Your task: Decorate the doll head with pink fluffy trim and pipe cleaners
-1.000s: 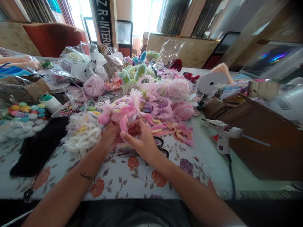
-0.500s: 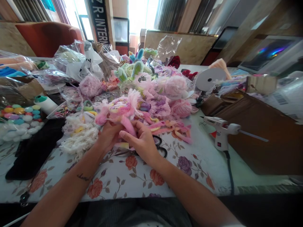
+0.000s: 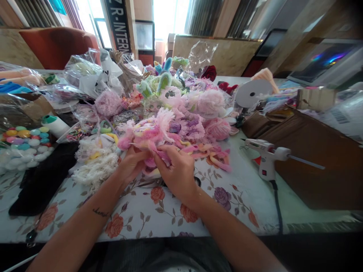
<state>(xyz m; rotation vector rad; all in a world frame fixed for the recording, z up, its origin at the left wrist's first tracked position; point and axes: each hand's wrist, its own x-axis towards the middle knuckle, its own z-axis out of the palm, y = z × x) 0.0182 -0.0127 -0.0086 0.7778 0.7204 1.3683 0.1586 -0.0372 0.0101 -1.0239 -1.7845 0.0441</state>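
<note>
Both hands meet at a bundle of fluffy pink yarn [image 3: 154, 130] with yellow and purple strands and a short row of pearl-like beads. My left hand [image 3: 133, 162] is closed on the bundle's lower left side. With thumb and fingers pinched, my right hand [image 3: 178, 166] grips a pink strand at the lower right. Under my right hand lie black-handled scissors [image 3: 197, 182], mostly covered. Cream-white yarn [image 3: 95, 160] sits just left of my left hand. Pink and orange strands [image 3: 215, 155] trail off to the right.
A white glue gun [image 3: 263, 151] stands at the right beside a brown cardboard box [image 3: 317, 162]. Pink yarn balls [image 3: 217, 129] and plush pieces pile up behind. On the left are a bag of coloured balls [image 3: 27, 145], a thread cone [image 3: 55, 126] and a black pouch [image 3: 42, 181].
My right hand has moved slightly right and its fingers have closed further on the pink strand. The bundle has shifted slightly right, and the scissors' handles are now more covered.
</note>
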